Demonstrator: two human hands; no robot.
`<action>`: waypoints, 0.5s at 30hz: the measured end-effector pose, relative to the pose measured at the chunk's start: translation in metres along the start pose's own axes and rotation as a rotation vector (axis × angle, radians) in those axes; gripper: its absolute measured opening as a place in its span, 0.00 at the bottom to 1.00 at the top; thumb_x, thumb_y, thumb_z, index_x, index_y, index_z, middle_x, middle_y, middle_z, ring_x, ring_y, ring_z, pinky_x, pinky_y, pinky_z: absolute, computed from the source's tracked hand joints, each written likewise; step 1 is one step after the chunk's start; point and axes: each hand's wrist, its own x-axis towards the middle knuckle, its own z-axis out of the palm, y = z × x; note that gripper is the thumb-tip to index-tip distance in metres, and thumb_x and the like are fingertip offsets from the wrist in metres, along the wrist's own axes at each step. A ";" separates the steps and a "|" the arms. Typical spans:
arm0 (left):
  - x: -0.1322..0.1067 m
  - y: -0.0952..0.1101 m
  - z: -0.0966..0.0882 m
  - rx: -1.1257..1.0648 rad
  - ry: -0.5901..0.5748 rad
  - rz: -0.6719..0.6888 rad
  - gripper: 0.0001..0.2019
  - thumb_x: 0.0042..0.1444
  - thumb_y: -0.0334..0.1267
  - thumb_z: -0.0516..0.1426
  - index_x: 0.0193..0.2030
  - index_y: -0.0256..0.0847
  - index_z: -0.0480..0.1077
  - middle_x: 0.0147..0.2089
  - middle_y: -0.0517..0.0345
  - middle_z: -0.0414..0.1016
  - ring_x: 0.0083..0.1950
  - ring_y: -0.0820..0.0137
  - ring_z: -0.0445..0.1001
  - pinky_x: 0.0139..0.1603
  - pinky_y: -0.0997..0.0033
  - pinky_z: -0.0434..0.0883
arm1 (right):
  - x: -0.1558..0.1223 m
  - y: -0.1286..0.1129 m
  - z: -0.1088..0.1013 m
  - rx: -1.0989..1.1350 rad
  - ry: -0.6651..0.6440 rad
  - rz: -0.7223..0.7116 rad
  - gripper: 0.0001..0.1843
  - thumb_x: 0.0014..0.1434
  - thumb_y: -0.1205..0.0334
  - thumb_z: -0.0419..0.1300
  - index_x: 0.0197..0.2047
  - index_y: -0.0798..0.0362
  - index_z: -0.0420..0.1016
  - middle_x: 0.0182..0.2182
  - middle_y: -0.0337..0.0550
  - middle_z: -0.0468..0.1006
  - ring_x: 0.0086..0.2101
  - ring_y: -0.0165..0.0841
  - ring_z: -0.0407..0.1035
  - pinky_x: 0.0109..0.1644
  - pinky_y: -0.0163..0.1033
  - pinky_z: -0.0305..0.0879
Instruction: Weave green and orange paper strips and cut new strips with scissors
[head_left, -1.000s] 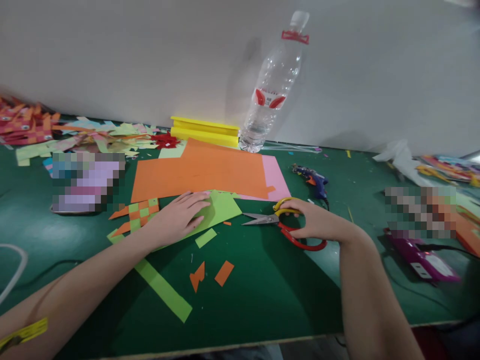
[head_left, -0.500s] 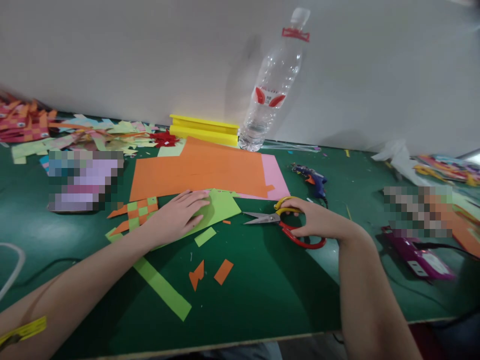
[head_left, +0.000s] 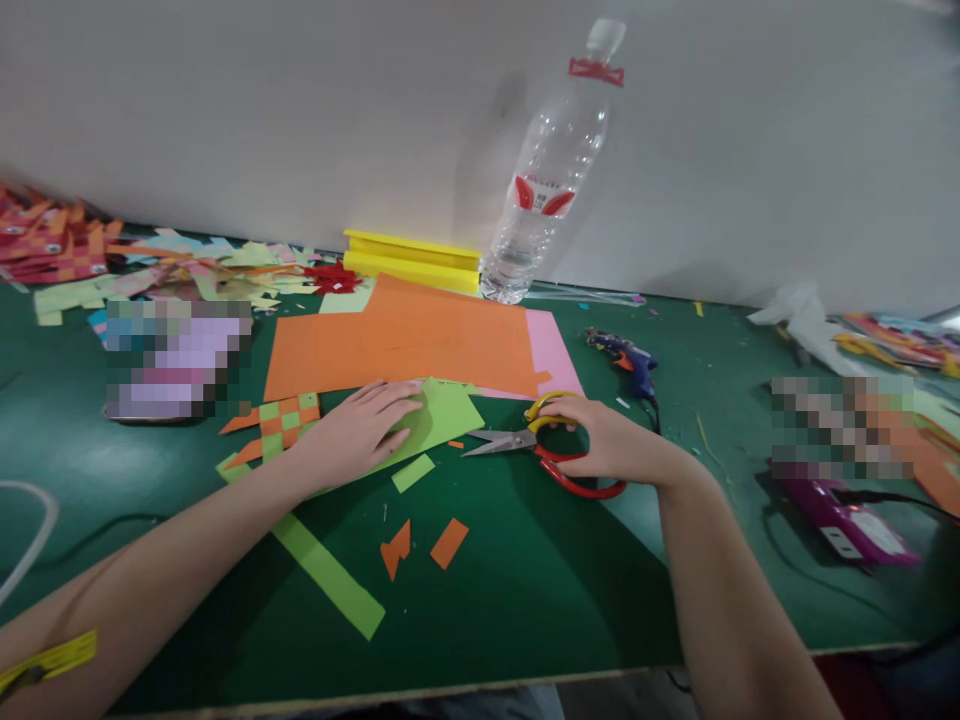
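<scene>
My left hand (head_left: 365,430) lies flat with its fingers stretched over a light green sheet of paper (head_left: 442,415). In my right hand (head_left: 600,440) is a pair of scissors (head_left: 517,441) with one yellow and one red handle. Their parted blades point left, close to the sheet's right corner. Left of my left hand sits a woven orange and green paper fish (head_left: 279,425), partly hidden by my arm. A long green strip (head_left: 330,575), a short green piece (head_left: 413,473) and orange scraps (head_left: 450,543) lie on the green table nearer me.
Behind are orange sheets (head_left: 405,335) over a pink sheet (head_left: 551,345), a yellow folded piece (head_left: 411,262) and a tilted water bottle (head_left: 546,165). A blue glue gun (head_left: 634,365) lies right; a purple power strip (head_left: 840,520) lies farther right. Paper scraps (head_left: 187,265) are heaped at back left.
My right hand has moved the scissors left, nearer the green sheet, with the blades still apart. My left hand stays in place on the sheet.
</scene>
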 end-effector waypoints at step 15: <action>0.002 -0.002 0.000 -0.029 -0.005 0.103 0.19 0.66 0.37 0.42 0.62 0.50 0.58 0.65 0.68 0.60 0.69 0.70 0.47 0.66 0.61 0.50 | 0.017 -0.017 0.023 0.013 0.142 -0.132 0.27 0.46 0.59 0.62 0.52 0.47 0.67 0.53 0.47 0.69 0.54 0.44 0.62 0.57 0.54 0.58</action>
